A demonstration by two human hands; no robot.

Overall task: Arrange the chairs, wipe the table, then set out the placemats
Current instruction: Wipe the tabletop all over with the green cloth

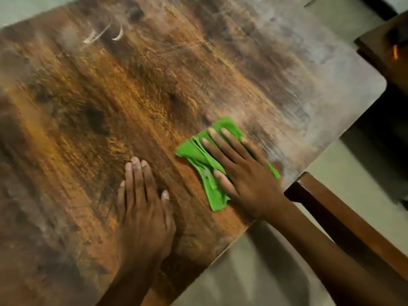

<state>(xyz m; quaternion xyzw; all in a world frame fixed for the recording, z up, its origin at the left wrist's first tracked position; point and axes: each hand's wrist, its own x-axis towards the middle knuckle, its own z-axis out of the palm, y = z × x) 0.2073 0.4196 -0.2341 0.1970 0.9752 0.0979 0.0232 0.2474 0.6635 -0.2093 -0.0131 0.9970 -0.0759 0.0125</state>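
Nearest the camera, the left hand (pixel 143 208) lies flat on the wooden table (pixel 110 96), palm down, fingers straight and close together, thumb out to the side, holding nothing. Just beside it, toward the table's right edge, the right hand (pixel 240 171) is spread wide and pressed down on a folded green cloth (pixel 198 157); the fingers fan across the cloth and the thumb rests on its near flap. The cloth lies flat on the table, a corner sticking out past the hand on the side nearest the edge. That edge runs diagonally just behind the right wrist, and the right forearm crosses it. Beyond the edge, pale floor (pixel 364 173) shows, and the dark wooden frame of a chair (pixel 331 206) stands close against the table's side, near the cloth. Farther on, the table ends in a rounded corner (pixel 380 83). From the hands to the far side the top is bare, its grain worn and scratched, greyer toward the far right. Another brown piece of furniture (pixel 388 54) sits beyond that corner, blurred. No writing or label can be read anywhere.
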